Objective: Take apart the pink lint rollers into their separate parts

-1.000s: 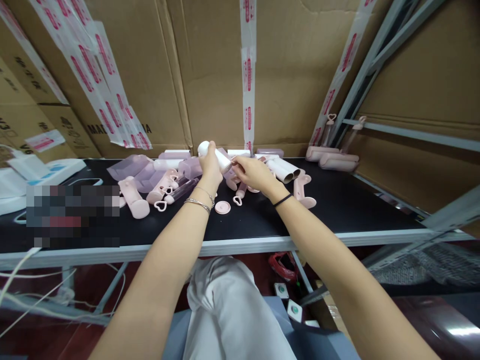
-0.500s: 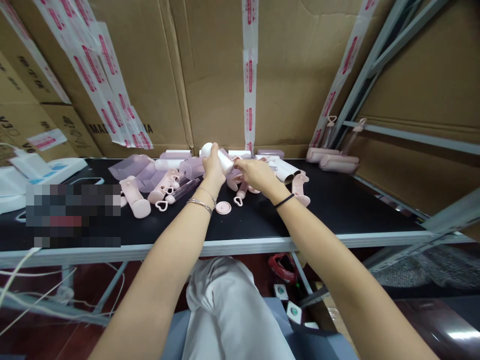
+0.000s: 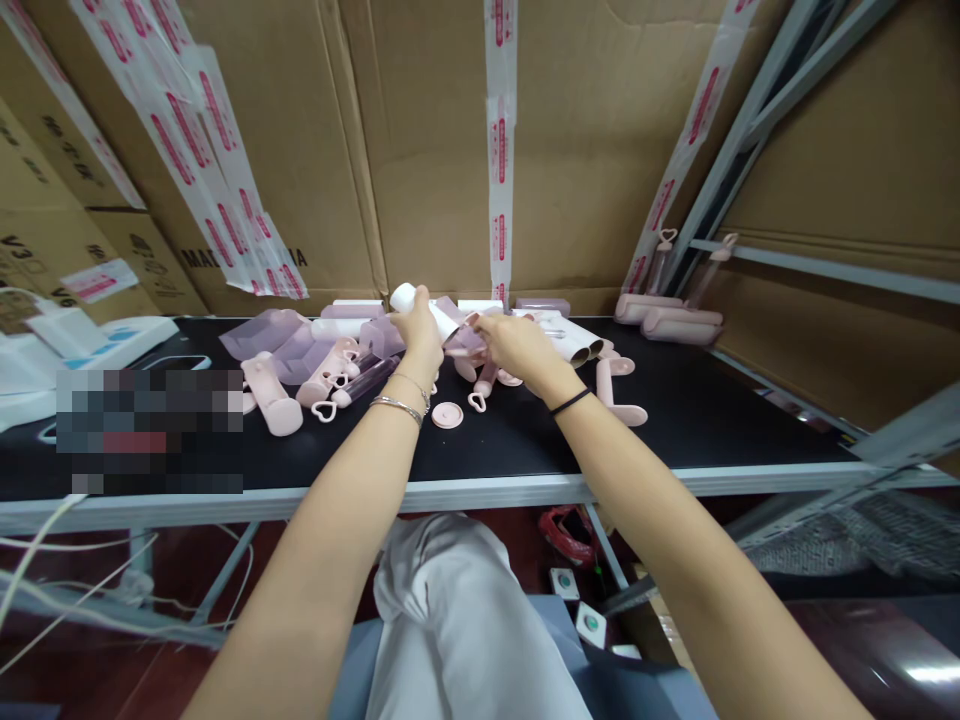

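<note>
Tall cardboard point(image 3: 427, 150) stands behind the white roll point(image 3: 444, 321), and the black desk point(image 3: 525, 440) spreads beneath it. Well to the roll's left lies a white power strip point(image 3: 131, 345). The right hand point(image 3: 514, 345) is just beside the roll's lower right end, fingers bent and tips drawn in; whether they pinch anything there, I cannot tell. The left hand point(image 3: 421, 328) is closed around the roll's middle, holding it tilted over the desk. Left of the roll sit pale purple covers point(image 3: 266, 335) and, nearer the person, a pink holder point(image 3: 270, 397); right of it, white tubes point(image 3: 576, 338) with open ends and a pink bracket point(image 3: 606, 385). In front of it lie a round pink cap point(image 3: 448, 415) and, slightly right, a heart-shaped loop point(image 3: 477, 402)
</note>
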Tool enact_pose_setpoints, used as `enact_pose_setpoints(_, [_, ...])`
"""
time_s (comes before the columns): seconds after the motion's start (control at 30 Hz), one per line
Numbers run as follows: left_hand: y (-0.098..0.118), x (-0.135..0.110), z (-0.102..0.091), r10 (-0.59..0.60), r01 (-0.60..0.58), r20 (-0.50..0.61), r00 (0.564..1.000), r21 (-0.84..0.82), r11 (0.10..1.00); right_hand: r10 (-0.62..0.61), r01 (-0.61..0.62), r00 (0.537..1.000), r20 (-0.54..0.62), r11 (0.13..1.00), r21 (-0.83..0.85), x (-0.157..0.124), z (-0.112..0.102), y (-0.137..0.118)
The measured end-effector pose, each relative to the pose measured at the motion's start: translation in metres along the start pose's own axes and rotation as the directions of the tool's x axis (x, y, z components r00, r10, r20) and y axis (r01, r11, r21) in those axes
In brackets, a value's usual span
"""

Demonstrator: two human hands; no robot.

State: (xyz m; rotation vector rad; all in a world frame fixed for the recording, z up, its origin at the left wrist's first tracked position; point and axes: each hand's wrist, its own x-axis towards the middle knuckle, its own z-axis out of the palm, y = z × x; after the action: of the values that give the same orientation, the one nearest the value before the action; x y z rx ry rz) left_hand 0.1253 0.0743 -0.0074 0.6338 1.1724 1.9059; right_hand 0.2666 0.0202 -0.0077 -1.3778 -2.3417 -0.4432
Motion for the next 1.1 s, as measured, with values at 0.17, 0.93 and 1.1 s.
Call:
enact_pose_setpoints(0.17, [0.005,-0.001,-0.003,0.188,-0.183,0.014,0.982,0.311,0.933,0.233,-0.233,0.970,-0.067,0.972,0.013,-0.001,0.005,0.002])
enact_pose_setpoints(0.93, [0.005,-0.031,-0.015,0.461,-0.552,0.438,0.772,0.821,0.144,0.561,0.088,0.738,-0.375,0.471,0.878,0.014,0.015,0.053])
enact_pose_setpoints(1.1, [-0.001,-0.028,-0.014,0.511,-0.778,0.649,0.563,0.625,0.063,0.506,0.132,0.781,-0.366,0.440,0.888,0.013,0.015,0.045])
